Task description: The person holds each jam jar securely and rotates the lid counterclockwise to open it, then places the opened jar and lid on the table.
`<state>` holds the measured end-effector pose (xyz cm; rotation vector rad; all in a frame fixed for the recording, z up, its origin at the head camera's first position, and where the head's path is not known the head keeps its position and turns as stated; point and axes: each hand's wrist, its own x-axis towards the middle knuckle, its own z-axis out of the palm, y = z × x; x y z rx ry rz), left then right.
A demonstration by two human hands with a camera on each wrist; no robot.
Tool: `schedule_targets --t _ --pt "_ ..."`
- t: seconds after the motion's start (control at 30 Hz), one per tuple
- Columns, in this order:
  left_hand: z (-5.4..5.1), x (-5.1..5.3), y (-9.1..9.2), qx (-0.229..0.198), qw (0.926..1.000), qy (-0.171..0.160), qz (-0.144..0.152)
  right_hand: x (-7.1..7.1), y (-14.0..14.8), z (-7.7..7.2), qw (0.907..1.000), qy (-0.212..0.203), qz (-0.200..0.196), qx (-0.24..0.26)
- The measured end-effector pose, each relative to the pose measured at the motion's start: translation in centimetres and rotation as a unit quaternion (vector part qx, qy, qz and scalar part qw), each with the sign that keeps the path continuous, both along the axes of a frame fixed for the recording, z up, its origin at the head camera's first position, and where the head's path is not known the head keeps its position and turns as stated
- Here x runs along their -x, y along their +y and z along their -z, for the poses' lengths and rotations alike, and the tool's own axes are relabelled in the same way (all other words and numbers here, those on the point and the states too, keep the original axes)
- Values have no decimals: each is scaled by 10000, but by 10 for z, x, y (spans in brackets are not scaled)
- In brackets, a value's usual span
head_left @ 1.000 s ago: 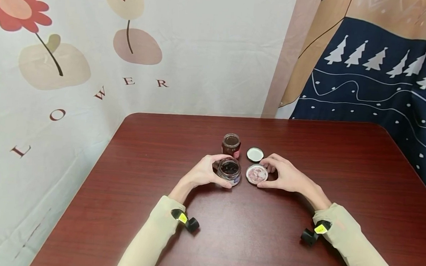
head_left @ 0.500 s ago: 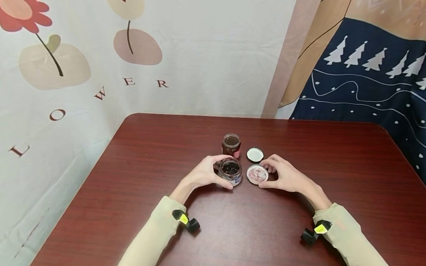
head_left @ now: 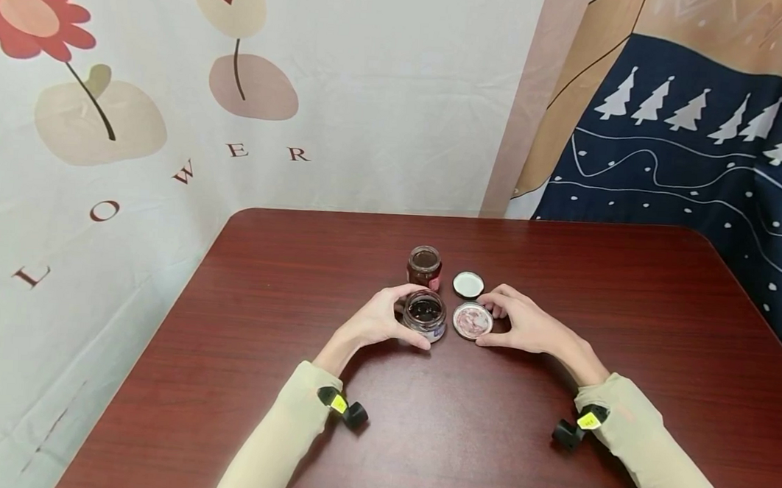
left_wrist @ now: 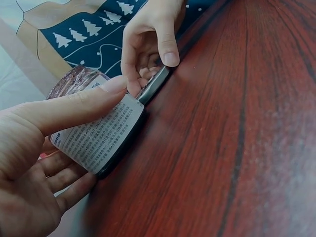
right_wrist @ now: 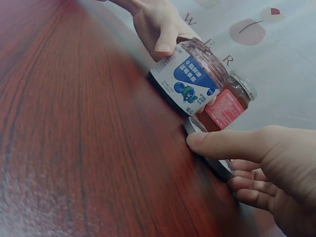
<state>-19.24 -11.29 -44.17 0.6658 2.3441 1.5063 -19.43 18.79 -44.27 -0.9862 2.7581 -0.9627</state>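
My left hand [head_left: 377,317] curves round an open glass jam jar [head_left: 425,313] with dark contents, thumb at its near side. In the right wrist view the jar's label [right_wrist: 185,84] shows blueberries on white and blue. The jar stands upright on the table. Just right of it, my right hand [head_left: 525,321] holds a lid [head_left: 472,320] by its edge between thumb and fingers. This lid lies inside up, smeared with pinkish residue, flat on the table. A narrow gap separates jar and lid in the head view.
Behind the held jar stands a second open jar [head_left: 424,264] with a red label, close to my left fingers. A clean white-lined lid [head_left: 468,285] lies beside it, just behind the smeared lid. The dark red table [head_left: 381,435] ends at a patterned cloth backdrop.
My left hand and the blueberry jar have slid slightly to the right, towards the smeared lid. My right hand and its lid have barely moved.
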Motion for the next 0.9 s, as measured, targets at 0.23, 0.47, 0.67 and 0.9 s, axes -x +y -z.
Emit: schedule_targets --t 0.23,0.47,0.67,0.9 --pt "-2 0 -4 340 9985 408 163 0 -1 0 10000 -12 -98 1" --pt "-3 1 -9 207 9988 305 309 -1 -2 -2 10000 -49 -54 -18" --pt "-6 2 -13 152 9992 168 329 -1 -1 -2 10000 -13 -3 0" --pt "-8 4 -17 282 9983 384 322 0 -2 -2 9999 137 9 89"
